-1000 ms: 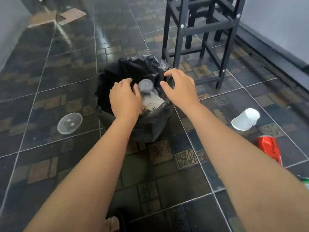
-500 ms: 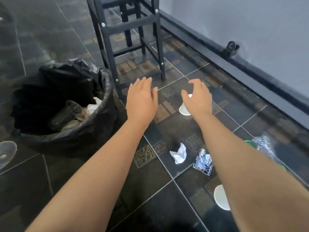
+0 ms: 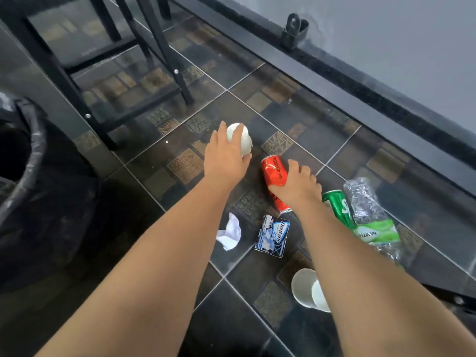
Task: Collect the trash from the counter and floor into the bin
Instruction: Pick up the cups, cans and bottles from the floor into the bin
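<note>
My left hand (image 3: 224,158) is wrapped around a white paper cup (image 3: 244,142) lying on the dark floor tiles. Just to its right, my right hand (image 3: 298,185) closes over a red soda can (image 3: 273,171) that lies on its side. The bin (image 3: 24,161), lined with a black bag, stands at the far left edge, well away from both hands. Close to my right forearm lie a green can (image 3: 338,206) and a crushed clear plastic bottle (image 3: 368,212) with a green label.
A crumpled white tissue (image 3: 230,234), a blue gum wrapper (image 3: 273,235) and a second white cup (image 3: 309,289) lie on the tiles nearer to me. A black stool frame (image 3: 103,73) stands at the upper left. A grey wall with a dark skirting (image 3: 334,81) runs along the right.
The view has swung right, away from the bin. Both hands have dropped to the floor; the left has closed on the white cup and the right on the red can.
</note>
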